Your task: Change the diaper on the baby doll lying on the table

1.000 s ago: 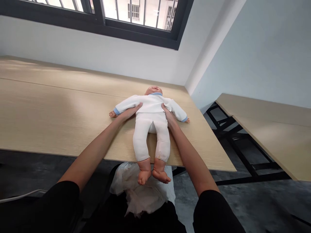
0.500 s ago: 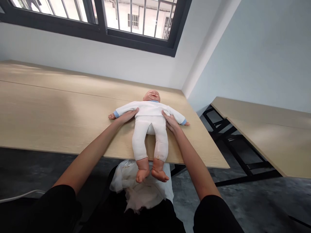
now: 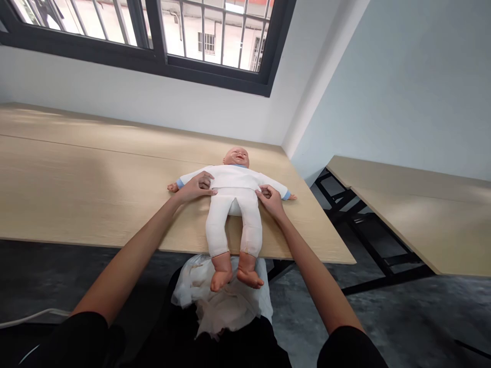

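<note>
A baby doll (image 3: 235,209) lies on its back on the wooden table, arms spread out and feet hanging past the front edge. It wears a white shirt (image 3: 236,176) with blue cuffs and collar, and white trousers (image 3: 215,227). At the shirt's lower left side, my left hand (image 3: 197,187) has its fingers curled and thumb pressed in, pinching the hem. Opposite it, my right hand (image 3: 270,198) pinches the hem's right side with curled fingers. The bits of cloth between the fingertips are mostly hidden.
The table (image 3: 95,204) ends in a corner on the right. Beyond a gap stands a second table (image 3: 422,204) with black legs. Crumpled whitish cloth or plastic (image 3: 226,301) lies on my lap below the doll's feet. A barred window (image 3: 215,41) is behind.
Both hands have gone from lying flat along the doll's sides to pinching the shirt's hem with curled fingers. The hem sits slightly lower over the trousers. The view has shifted a little.
</note>
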`<action>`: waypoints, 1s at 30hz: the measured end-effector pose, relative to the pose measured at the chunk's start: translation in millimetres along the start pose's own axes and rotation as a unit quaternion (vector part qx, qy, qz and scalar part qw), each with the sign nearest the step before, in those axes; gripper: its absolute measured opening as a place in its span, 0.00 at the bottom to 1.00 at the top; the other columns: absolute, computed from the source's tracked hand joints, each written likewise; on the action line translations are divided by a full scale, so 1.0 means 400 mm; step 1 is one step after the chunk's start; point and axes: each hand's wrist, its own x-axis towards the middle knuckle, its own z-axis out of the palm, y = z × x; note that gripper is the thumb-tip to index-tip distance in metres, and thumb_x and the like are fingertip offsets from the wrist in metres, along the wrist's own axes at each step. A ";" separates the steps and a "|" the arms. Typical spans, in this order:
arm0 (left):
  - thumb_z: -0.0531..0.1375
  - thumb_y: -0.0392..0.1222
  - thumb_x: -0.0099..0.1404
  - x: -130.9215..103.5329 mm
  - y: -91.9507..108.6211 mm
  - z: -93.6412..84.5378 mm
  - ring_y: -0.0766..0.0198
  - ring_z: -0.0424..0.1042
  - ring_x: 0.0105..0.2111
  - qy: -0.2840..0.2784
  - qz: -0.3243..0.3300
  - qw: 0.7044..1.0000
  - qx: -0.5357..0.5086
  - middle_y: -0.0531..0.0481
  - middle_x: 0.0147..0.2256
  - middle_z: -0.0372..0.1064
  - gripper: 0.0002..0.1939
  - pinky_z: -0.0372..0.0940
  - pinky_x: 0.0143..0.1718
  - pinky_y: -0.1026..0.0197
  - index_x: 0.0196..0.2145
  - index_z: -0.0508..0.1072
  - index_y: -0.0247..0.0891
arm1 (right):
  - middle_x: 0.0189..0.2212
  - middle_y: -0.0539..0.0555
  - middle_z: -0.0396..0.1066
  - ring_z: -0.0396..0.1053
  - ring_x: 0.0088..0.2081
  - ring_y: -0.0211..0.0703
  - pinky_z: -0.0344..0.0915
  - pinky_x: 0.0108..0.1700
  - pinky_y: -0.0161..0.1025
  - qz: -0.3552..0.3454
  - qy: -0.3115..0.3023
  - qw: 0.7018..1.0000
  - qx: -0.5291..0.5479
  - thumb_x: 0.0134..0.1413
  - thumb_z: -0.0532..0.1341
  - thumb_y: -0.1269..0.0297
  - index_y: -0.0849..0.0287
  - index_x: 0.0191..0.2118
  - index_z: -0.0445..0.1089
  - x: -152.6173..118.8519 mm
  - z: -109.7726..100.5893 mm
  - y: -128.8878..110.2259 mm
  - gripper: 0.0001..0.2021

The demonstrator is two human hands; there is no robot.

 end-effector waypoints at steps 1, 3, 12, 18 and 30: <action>0.72 0.52 0.45 0.001 -0.001 0.007 0.66 0.65 0.30 0.001 0.013 1.000 0.010 0.57 0.28 0.62 0.28 0.61 0.34 0.63 0.40 0.70 0.38 | 0.31 0.55 0.71 0.67 0.31 0.44 0.67 0.36 0.42 -0.013 0.005 1.000 -0.011 0.49 0.62 0.44 0.59 0.35 0.69 -0.002 0.004 -0.005 0.21; 0.70 0.51 0.47 0.001 -0.004 0.019 0.66 0.62 0.28 0.006 0.032 0.999 0.035 0.57 0.26 0.60 0.24 0.57 0.32 0.64 0.39 0.71 0.38 | 0.31 0.54 0.70 0.66 0.31 0.44 0.66 0.36 0.41 -0.042 0.018 0.999 -0.026 0.52 0.61 0.46 0.59 0.34 0.69 -0.007 0.010 -0.017 0.19; 0.67 0.51 0.49 0.002 -0.032 0.049 0.65 0.60 0.28 0.060 0.050 0.995 0.062 0.54 0.26 0.64 0.17 0.55 0.31 0.63 0.23 0.65 0.37 | 0.28 0.51 0.63 0.61 0.31 0.43 0.60 0.36 0.40 -0.160 -0.013 0.980 -0.117 0.61 0.56 0.53 0.57 0.31 0.63 -0.018 0.015 -0.033 0.13; 0.66 0.51 0.50 -0.002 -0.028 0.041 0.67 0.59 0.25 0.048 0.054 0.995 0.069 0.55 0.22 0.62 0.19 0.54 0.29 0.64 0.19 0.62 0.37 | 0.31 0.55 0.68 0.64 0.35 0.49 0.62 0.40 0.44 -0.185 -0.070 0.960 -0.197 0.61 0.56 0.57 0.57 0.32 0.64 -0.036 -0.047 -0.002 0.10; 0.64 0.51 0.56 -0.151 0.074 0.044 0.63 0.66 0.30 0.218 0.082 0.964 0.127 0.52 0.25 0.67 0.15 0.60 0.35 0.62 0.23 0.68 0.38 | 0.32 0.54 0.72 0.69 0.36 0.46 0.65 0.42 0.42 -0.087 0.088 0.988 -0.093 0.62 0.59 0.54 0.58 0.35 0.69 -0.211 -0.062 -0.125 0.12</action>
